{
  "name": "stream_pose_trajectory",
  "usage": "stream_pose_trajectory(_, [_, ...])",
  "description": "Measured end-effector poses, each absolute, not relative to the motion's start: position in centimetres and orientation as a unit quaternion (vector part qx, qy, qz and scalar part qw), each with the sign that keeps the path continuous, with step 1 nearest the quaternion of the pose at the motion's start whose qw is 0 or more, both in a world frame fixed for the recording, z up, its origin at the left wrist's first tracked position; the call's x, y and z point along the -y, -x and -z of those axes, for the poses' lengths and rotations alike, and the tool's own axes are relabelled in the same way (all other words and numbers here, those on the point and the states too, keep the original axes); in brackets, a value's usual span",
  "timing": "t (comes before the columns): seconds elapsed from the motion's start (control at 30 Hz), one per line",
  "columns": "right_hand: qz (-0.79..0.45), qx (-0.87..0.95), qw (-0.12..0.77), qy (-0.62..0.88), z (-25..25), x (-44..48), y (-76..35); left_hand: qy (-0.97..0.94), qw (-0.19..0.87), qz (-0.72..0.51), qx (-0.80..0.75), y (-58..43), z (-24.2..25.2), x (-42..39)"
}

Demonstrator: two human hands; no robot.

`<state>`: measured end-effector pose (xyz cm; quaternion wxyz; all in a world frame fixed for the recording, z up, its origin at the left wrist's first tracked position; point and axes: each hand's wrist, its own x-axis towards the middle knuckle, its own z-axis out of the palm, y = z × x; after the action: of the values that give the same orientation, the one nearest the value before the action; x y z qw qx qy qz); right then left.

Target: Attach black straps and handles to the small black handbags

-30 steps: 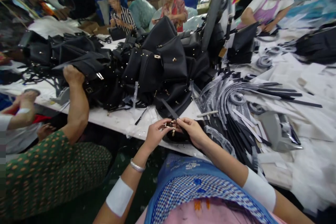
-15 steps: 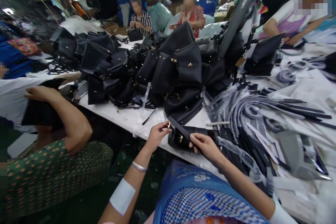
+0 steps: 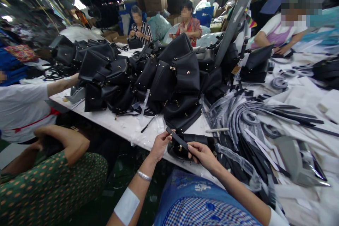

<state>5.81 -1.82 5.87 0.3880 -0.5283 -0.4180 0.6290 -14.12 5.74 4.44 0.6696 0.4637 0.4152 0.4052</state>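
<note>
Two hands hold one black strap between them, above the near edge of the white worktop [image 3: 120, 127]. The left hand [image 3: 158, 147] has its fingers clamped on the strap's far end; the right hand [image 3: 203, 154] pinches the near end between thumb and fingers. The black strap [image 3: 178, 140] slants down from left to right over one small black bag [image 3: 198, 138], which lies on the worktop and shows one gold fitting [image 3: 180, 148] just below the strap. One silver bracelet [image 3: 144, 175] circles the left wrist.

Just beyond the small bag lies one pale, pen-like stick [image 3: 217, 130]. Right of it spreads a bundle of dark straps [image 3: 233, 113], too overlapped to count, and past that stands one grey tape dispenser [image 3: 288, 159]. Ahead, black bags [image 3: 186, 74] pile up in a heap; they hide one another, so their number cannot be told. Two people sit across the worktop, one in a striped top [image 3: 146, 32], one in a red top [image 3: 192, 26].
</note>
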Motion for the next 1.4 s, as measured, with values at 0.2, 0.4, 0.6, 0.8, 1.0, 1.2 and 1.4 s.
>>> stream_pose_trajectory(0.2, [-0.411,0.544,0.425,0.596,-8.1,-0.8,-4.7,-0.625,0.580,-0.331,-0.404,11.2,-5.7,-4.9])
stream_pose_trajectory(0.4, [-0.308,0.604,0.412,0.609,-7.5,-2.4,-4.0,-0.691,0.500,-0.339,-0.397,9.7,-5.4,-5.6])
stream_pose_trajectory(0.6, [-0.428,0.512,0.516,0.537,-9.3,-3.7,-5.0,-0.669,0.604,-0.244,-0.359,8.7,-6.0,-5.0])
stream_pose_trajectory(0.8, [-0.566,0.257,0.684,0.382,-12.4,-4.4,-8.2,-0.584,0.666,-0.262,-0.384,7.9,-7.5,-5.3])
stream_pose_trajectory(1.0, [-0.530,0.168,0.739,0.379,-12.0,-4.3,-10.9,-0.574,0.685,-0.261,-0.366,6.6,-7.5,-5.1])
stream_pose_trajectory(1.2, [-0.564,0.122,0.738,0.349,-12.5,-4.5,-10.2,-0.552,0.752,-0.201,-0.300,6.0,-8.2,-5.3])
stream_pose_trajectory(1.4, [-0.525,0.116,0.782,0.315,-14.6,-4.2,-12.8,-0.614,0.725,-0.123,-0.285,6.5,-8.4,-5.4])
